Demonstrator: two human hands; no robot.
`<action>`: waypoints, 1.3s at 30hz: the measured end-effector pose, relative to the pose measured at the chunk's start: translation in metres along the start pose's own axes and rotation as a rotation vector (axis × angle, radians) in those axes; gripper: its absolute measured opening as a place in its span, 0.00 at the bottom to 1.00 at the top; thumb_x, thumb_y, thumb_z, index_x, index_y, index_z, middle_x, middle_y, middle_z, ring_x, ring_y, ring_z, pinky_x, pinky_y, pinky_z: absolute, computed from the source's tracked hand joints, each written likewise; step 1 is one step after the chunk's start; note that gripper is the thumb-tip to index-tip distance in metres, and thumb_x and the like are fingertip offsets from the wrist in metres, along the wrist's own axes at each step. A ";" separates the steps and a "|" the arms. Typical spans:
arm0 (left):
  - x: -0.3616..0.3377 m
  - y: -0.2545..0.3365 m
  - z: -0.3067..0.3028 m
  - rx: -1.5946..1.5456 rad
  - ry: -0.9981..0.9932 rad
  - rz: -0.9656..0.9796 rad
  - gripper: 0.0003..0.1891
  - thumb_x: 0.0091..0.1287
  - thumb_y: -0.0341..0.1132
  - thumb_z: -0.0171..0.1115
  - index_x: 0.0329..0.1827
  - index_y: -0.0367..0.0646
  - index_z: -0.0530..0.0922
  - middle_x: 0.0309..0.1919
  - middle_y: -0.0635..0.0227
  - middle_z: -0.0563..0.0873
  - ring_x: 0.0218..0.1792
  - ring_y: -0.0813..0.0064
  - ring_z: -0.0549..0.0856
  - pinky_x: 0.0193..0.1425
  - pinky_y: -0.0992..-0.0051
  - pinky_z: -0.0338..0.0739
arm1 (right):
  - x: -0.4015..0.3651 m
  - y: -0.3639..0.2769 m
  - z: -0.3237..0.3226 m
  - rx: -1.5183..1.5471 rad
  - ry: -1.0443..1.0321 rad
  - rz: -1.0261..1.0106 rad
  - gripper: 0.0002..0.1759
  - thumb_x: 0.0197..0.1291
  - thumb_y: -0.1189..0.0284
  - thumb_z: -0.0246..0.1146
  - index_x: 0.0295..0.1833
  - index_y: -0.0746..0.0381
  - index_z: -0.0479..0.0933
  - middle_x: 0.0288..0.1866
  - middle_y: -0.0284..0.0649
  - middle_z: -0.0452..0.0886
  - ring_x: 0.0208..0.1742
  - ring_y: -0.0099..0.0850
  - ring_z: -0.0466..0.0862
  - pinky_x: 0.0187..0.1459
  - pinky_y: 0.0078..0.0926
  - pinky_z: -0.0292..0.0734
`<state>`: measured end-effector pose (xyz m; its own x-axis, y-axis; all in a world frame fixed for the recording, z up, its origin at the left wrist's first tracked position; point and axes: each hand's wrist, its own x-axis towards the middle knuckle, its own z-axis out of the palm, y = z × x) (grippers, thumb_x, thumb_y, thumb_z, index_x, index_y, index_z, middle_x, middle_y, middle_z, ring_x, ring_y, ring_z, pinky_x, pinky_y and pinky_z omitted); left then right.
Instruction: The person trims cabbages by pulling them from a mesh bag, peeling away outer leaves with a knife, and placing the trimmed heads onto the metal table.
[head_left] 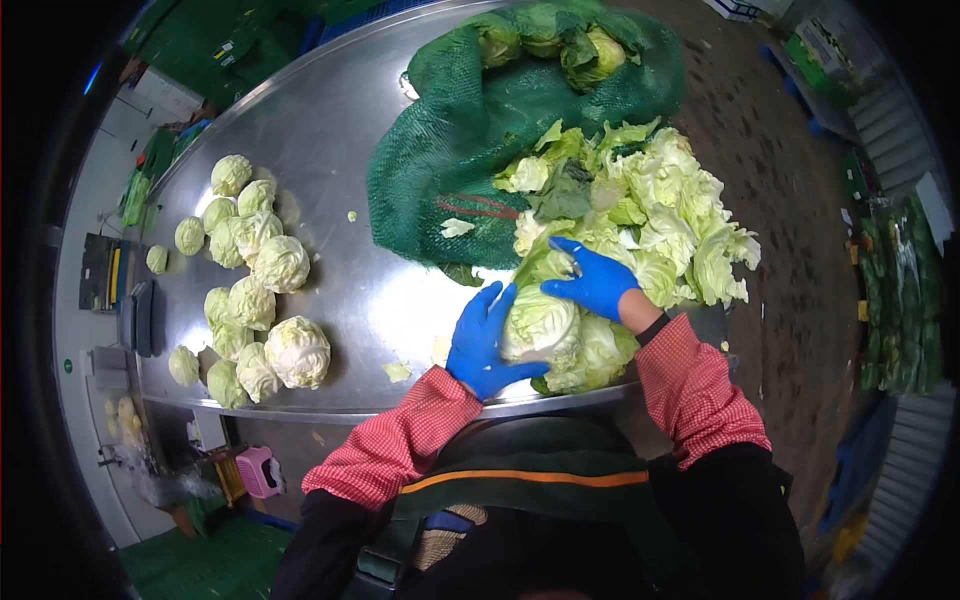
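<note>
A pale green cabbage (541, 328) rests near the front edge of the steel table, between my two blue-gloved hands. My left hand (488, 345) cups its left side, thumb along the near side and fingers pointing away from me. From the upper right, my right hand (597, 280) grips the cabbage's top and outer leaves, thumb and fingers apart around them. The fingertips' exact hold on the leaves is partly hidden. Loose outer leaves (685, 225) lie heaped just beyond my right hand. More leaves (597, 355) sit right of the cabbage, under my right wrist.
Several trimmed cabbages (298, 352) stand in a group on the left of the steel table (345, 130). A green mesh sack (425, 170) sprawls at the back, with untrimmed cabbages (594, 58) at its far end. Small leaf scraps (397, 371) dot the tabletop. A pink crate (260, 472) is below left.
</note>
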<state>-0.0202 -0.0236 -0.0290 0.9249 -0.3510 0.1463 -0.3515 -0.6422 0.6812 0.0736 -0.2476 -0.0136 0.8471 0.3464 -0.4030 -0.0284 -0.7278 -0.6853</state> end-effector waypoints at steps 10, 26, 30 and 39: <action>0.051 -0.005 0.003 -0.185 -0.062 -0.113 0.41 0.46 0.51 0.78 0.65 0.48 0.73 0.57 0.47 0.73 0.60 0.49 0.74 0.65 0.59 0.71 | 0.021 0.058 0.040 -0.107 0.335 0.021 0.26 0.61 0.55 0.63 0.62 0.53 0.71 0.49 0.47 0.83 0.48 0.47 0.83 0.49 0.40 0.77; 0.003 -0.025 -0.022 -0.547 -0.084 -0.840 0.44 0.49 0.53 0.77 0.65 0.44 0.63 0.56 0.51 0.70 0.53 0.57 0.80 0.52 0.57 0.81 | -0.028 -0.006 0.045 0.085 0.112 0.061 0.52 0.51 0.43 0.67 0.78 0.49 0.53 0.70 0.52 0.68 0.64 0.49 0.76 0.62 0.40 0.71; 0.024 -0.028 -0.010 -0.277 -0.049 -0.057 0.59 0.40 0.50 0.83 0.74 0.40 0.56 0.65 0.49 0.66 0.68 0.52 0.66 0.73 0.60 0.61 | -0.038 0.000 0.041 0.040 0.159 0.047 0.41 0.63 0.50 0.59 0.78 0.47 0.53 0.68 0.50 0.71 0.62 0.49 0.76 0.60 0.40 0.73; 0.043 -0.038 0.027 -0.418 0.008 -0.252 0.55 0.46 0.47 0.78 0.75 0.41 0.55 0.64 0.43 0.69 0.65 0.49 0.71 0.69 0.60 0.67 | -0.111 0.009 0.066 -0.390 0.429 0.008 0.12 0.68 0.64 0.55 0.52 0.54 0.78 0.38 0.44 0.80 0.32 0.46 0.82 0.33 0.43 0.78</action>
<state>0.0286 -0.0325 -0.0675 0.9754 -0.2133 -0.0562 -0.0292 -0.3775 0.9256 -0.0562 -0.2533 -0.0148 0.9894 0.1280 -0.0693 0.0929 -0.9219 -0.3761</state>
